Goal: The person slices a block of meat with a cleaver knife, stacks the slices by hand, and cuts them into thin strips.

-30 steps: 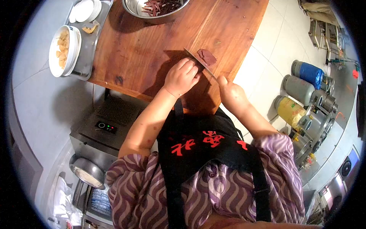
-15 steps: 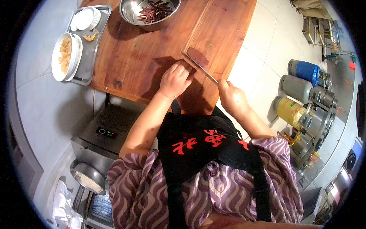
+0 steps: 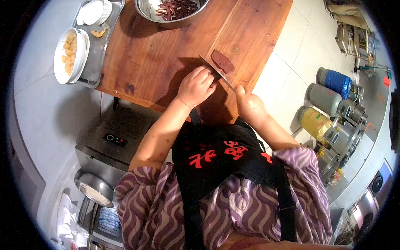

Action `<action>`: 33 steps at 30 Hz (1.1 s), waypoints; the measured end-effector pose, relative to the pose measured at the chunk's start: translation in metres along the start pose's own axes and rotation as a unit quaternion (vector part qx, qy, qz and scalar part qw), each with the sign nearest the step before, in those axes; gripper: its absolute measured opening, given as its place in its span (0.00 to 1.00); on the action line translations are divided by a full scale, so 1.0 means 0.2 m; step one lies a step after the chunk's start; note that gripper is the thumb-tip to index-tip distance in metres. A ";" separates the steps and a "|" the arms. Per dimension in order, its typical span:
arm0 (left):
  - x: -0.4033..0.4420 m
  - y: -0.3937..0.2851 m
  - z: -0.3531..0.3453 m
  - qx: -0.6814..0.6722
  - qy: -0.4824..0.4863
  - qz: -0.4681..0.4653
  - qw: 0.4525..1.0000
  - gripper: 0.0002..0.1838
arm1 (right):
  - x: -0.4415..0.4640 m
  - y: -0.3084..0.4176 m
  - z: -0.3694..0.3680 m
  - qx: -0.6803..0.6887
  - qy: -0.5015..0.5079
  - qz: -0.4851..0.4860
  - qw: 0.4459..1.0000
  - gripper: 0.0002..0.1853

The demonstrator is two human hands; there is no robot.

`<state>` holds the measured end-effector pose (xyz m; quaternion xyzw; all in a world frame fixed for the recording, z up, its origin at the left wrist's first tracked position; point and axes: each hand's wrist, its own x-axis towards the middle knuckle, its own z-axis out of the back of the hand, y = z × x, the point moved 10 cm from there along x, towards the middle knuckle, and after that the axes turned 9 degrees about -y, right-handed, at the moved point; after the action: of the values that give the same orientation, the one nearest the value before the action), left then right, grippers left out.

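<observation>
My right hand [image 3: 249, 103] is closed around the handle of a kitchen knife [image 3: 219, 73], whose blade points up and left over the wooden tabletop. Along the blade's far side lies a flat, dark reddish-brown slice of food [image 3: 223, 61]; its exact kind is unclear. On the near side, my left hand [image 3: 196, 86] has its fingers curled close to the blade. What sits under those fingertips is dark and mostly hidden by the hand, its shadow and the knife. A metal bowl [image 3: 143, 11] farther up holds dark reddish-brown strips [image 3: 177, 9].
On the left, a metal tray [image 3: 95, 54] carries stacked small white dishes [image 3: 98, 12] and a white bowl [image 3: 59, 62] of yellowish pieces. A dark appliance [image 3: 118, 129] with lit indicators stands below the table. Gas cylinders [image 3: 325, 98] line the floor at right.
The slice beyond the blade now sits at a different angle, slightly separated from the knife. Both hands stay near the same spot, while the whole view has shifted slightly.
</observation>
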<state>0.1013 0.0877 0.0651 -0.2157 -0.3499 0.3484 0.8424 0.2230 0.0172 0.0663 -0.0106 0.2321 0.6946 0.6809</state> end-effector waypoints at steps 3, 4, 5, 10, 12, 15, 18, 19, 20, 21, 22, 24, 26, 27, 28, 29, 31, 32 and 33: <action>0.01 -0.02 0.01 0.014 -0.021 -0.008 1.000 0.12 | 0.08 -0.03 -0.09 0.020 -0.031 -0.001 0.999 0.10; 0.01 -0.03 0.02 0.020 -0.030 -0.014 0.999 0.12 | 0.11 -0.04 -0.08 0.026 -0.044 -0.002 0.999 0.09; 0.01 -0.03 0.02 0.018 -0.029 -0.008 0.999 0.12 | 0.13 -0.05 -0.07 0.032 -0.055 -0.004 0.998 0.08; 0.00 -0.03 0.04 0.018 -0.028 0.003 0.999 0.13 | 0.07 -0.03 0.10 0.046 -0.076 -0.022 0.996 0.08; -0.03 -0.01 0.01 0.034 0.008 0.015 0.999 0.14 | 0.00 0.00 0.13 0.028 -0.076 -0.010 0.997 0.09; -0.03 -0.03 0.03 0.039 0.006 0.007 0.999 0.16 | -0.08 0.03 0.19 0.014 -0.084 0.013 0.996 0.10; -0.01 -0.04 0.05 0.044 -0.019 -0.001 0.999 0.17 | -0.14 0.05 0.21 0.001 -0.051 0.020 0.998 0.12; -0.01 -0.04 0.05 0.037 -0.021 -0.003 0.999 0.16 | -0.16 0.06 0.21 -0.008 -0.035 0.015 0.999 0.12; -0.01 -0.05 0.06 0.030 -0.024 -0.005 0.999 0.15 | -0.17 0.05 0.20 -0.017 -0.019 0.009 1.000 0.12; -0.01 -0.05 0.06 0.022 -0.028 -0.005 0.999 0.13 | -0.18 0.05 0.19 -0.021 -0.013 0.010 1.000 0.13; 0.00 -0.05 0.06 0.020 -0.033 -0.009 0.999 0.13 | -0.18 0.05 0.19 -0.026 -0.005 0.011 1.000 0.13; 0.00 -0.04 0.07 0.015 -0.040 -0.015 0.999 0.13 | -0.16 0.05 0.18 -0.028 0.003 0.015 0.999 0.13; -0.03 -0.01 0.02 0.021 0.004 0.004 1.000 0.14 | -0.11 0.06 0.17 -0.022 0.003 0.019 1.000 0.13; -0.04 0.01 0.00 0.024 0.026 0.014 0.999 0.15 | -0.09 0.06 0.15 -0.017 0.004 0.018 1.000 0.14; -0.03 0.01 0.01 0.020 0.017 0.011 1.000 0.14 | -0.05 0.06 0.10 -0.011 0.003 0.017 1.000 0.14; -0.02 0.00 0.02 0.016 0.008 0.007 1.000 0.14 | -0.02 0.05 0.06 -0.006 0.001 0.017 1.000 0.14; -0.01 -0.01 0.02 0.010 -0.008 0.004 1.000 0.13 | 0.05 0.01 -0.05 0.005 -0.023 0.024 0.999 0.14; -0.01 -0.01 0.03 0.007 -0.014 0.005 1.000 0.13 | 0.07 0.00 -0.08 0.012 -0.038 0.028 0.999 0.14; -0.01 -0.01 0.03 0.006 -0.021 0.004 1.000 0.13 | 0.08 0.00 -0.07 0.017 -0.065 0.030 0.997 0.12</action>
<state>0.0963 0.0854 0.0696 -0.2045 -0.3643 0.3586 0.8348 0.2179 0.0281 0.0475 0.0529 0.1991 0.7099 0.6735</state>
